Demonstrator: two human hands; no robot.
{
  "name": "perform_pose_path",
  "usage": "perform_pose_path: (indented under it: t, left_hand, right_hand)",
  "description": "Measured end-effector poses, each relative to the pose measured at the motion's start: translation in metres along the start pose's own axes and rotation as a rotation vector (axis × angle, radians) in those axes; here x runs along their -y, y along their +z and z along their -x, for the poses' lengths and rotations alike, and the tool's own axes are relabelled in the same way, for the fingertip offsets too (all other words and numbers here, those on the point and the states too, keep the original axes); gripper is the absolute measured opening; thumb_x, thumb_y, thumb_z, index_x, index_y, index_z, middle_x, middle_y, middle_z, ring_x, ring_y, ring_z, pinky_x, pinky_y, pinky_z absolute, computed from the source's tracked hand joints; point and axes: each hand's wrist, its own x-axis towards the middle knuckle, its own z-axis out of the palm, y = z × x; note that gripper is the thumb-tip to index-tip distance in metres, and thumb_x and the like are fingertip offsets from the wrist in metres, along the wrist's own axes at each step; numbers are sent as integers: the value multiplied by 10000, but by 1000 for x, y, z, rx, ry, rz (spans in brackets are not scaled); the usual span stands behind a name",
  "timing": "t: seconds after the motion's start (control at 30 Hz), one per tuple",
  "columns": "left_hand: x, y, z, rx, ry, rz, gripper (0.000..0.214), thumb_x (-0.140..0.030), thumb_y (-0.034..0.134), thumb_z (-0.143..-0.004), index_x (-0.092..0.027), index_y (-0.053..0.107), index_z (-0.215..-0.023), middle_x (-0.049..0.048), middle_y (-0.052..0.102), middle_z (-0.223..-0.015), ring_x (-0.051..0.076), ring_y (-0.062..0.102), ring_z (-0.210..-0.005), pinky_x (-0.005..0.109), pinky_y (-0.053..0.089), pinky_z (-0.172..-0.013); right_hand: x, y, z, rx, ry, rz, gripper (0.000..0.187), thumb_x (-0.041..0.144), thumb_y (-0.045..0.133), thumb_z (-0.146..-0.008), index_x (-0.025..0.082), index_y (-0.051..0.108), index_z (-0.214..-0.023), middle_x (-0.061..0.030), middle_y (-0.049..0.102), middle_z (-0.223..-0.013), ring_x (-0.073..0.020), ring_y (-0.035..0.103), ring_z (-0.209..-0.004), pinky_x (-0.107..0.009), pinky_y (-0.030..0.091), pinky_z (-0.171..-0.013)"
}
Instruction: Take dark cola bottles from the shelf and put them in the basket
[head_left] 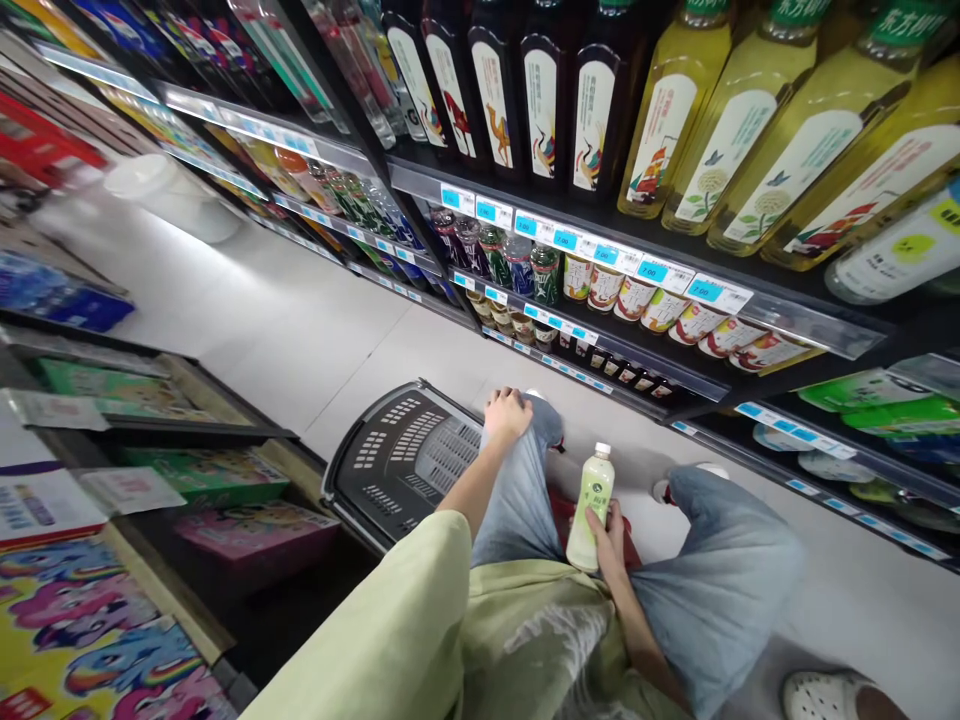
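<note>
A bottle of pale yellow-green drink (598, 475) with a white cap stands nearly upright in front of my lap. My right hand (611, 535) is wrapped around its lower half, thumb across the front of the label. My left hand (508, 412) rests on my left knee, its fingers draped over the denim and holding nothing. Just left of that knee, a black shopping basket (390, 410) sits on the floor; its slotted inside shows no goods.
Shelves of dark bottles (540, 100) and yellow tea bottles (787, 130) rise ahead, above a price-tag rail (570, 240). Boxed goods (97, 630) fill a display at left. A white tub (172, 195) stands farther along the aisle. Another person's white clog (821, 693) is at lower right.
</note>
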Motion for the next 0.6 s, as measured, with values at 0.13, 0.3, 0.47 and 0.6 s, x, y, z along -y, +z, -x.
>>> perform_pose_path:
  t: [0.13,0.3,0.47,0.6]
  left_hand:
    - [0,-1,0,-7,-1,-2,397,-313,469,-1042,-138,776,-1224,180,712,-1356,334,567,-1332,461,504,-1060]
    - [1,-1,0,-12,8,4,398,-306,472,-1038,-129,777,-1223,177,716,-1356,333,574,-1323,464,505,-1050]
    - [3,-1,-1,-11,12,9,410,-310,456,-1043,-125,772,-1229,190,712,-1362,345,576,-1322,470,500,-1043]
    - [1,-3,-2,-13,16,11,423,-319,446,-1037,-129,774,-1225,200,713,-1355,353,569,-1324,472,503,-1036]
  right_hand:
    - [2,2,1,6,0,-6,573,565,961,-604,324,542,-910,73,723,-718,-272,771,-622,-343,596,-487]
    - [2,3,1,27,-24,-1,552,582,939,-663,332,524,-927,85,726,-715,-248,768,-634,-351,627,-566]
    - [-2,4,1,15,-71,36,568,594,942,-658,314,536,-939,59,776,-788,-226,751,-643,-353,632,-623]
    - [-5,4,-2,5,-121,55,583,589,950,-631,303,538,-927,57,748,-756,-228,733,-638,-332,603,-583]
